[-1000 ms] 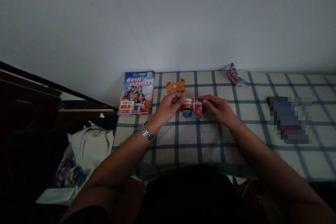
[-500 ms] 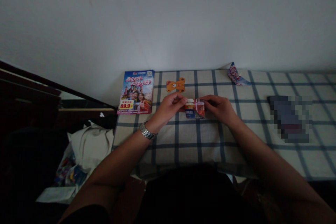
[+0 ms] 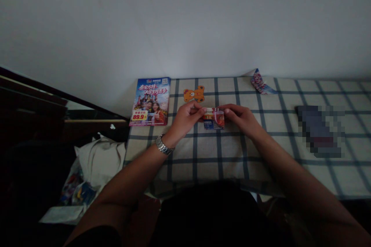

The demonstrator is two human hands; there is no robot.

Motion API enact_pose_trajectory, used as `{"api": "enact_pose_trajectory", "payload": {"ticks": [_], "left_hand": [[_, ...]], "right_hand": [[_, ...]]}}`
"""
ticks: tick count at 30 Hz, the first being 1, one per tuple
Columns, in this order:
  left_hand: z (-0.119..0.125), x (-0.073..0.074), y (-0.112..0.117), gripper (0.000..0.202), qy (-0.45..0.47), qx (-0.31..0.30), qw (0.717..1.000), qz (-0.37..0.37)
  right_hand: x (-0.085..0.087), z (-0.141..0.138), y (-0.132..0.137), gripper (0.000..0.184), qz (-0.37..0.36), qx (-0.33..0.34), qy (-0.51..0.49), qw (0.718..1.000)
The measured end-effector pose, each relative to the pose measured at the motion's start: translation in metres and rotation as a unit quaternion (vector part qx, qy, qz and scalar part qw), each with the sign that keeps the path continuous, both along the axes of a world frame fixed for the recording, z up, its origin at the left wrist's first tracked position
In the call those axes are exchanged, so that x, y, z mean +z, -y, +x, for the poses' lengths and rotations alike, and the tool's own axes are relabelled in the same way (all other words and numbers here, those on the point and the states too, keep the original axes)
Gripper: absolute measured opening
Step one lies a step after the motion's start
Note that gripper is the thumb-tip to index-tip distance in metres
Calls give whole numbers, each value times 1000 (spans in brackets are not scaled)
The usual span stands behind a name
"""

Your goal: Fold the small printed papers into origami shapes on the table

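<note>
Paper (image 3: 213,119), folded, pinched by left hand (image 3: 187,118) and right hand (image 3: 242,119), fingertips nearly closed, sat slightly nearer left wrist (image 3: 171,137) than before.

Silver metal-link wristwatch (image 3: 164,145), dark short sleeve (image 3: 97,236).

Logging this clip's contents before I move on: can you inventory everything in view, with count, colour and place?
folded paper: 1, multicoloured, between both hands
flyer: at least 1, blue and pink, cloth's left end
bear: 1, orange, beyond the left hand
scrap: 1, blue and pink, by the wall
pixelated item: 1, dark, cloth's right side
cloth: 1, cream with blue-grey checks, beneath these
wall: 1, grey-white, behind
white bundle: 1, white, lower left
woodwork: count unclear, dark brown, far left
watch: 1, silver, left wrist
clothing: count unclear, black, bottom
left hand: 1, bare, paper's left edge
right hand: 1, bare, paper's right edge
</note>
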State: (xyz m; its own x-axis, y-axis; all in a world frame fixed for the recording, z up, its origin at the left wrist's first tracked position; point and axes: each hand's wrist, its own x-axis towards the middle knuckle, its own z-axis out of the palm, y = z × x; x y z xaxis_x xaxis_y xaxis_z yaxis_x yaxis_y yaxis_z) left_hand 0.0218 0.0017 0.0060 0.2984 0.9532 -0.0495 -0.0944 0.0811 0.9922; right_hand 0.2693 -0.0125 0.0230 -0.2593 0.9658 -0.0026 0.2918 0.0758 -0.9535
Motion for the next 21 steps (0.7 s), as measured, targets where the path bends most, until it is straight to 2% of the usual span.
{"api": "enact_pose_trajectory", "payload": {"ticks": [5, 15, 21], "left_hand": [[3, 1, 1, 43, 0, -5, 1000, -20], [2, 0, 2, 37, 0, -11, 1000, -17], [2, 3, 3, 35, -13, -45, 999, -1]], "right_hand": [[1, 0, -1, 41, 3, 11, 18, 1000], [1, 3, -4, 42, -3, 16, 21, 1000], [-2, 3, -3, 39, -5, 27, 26, 999]]}}
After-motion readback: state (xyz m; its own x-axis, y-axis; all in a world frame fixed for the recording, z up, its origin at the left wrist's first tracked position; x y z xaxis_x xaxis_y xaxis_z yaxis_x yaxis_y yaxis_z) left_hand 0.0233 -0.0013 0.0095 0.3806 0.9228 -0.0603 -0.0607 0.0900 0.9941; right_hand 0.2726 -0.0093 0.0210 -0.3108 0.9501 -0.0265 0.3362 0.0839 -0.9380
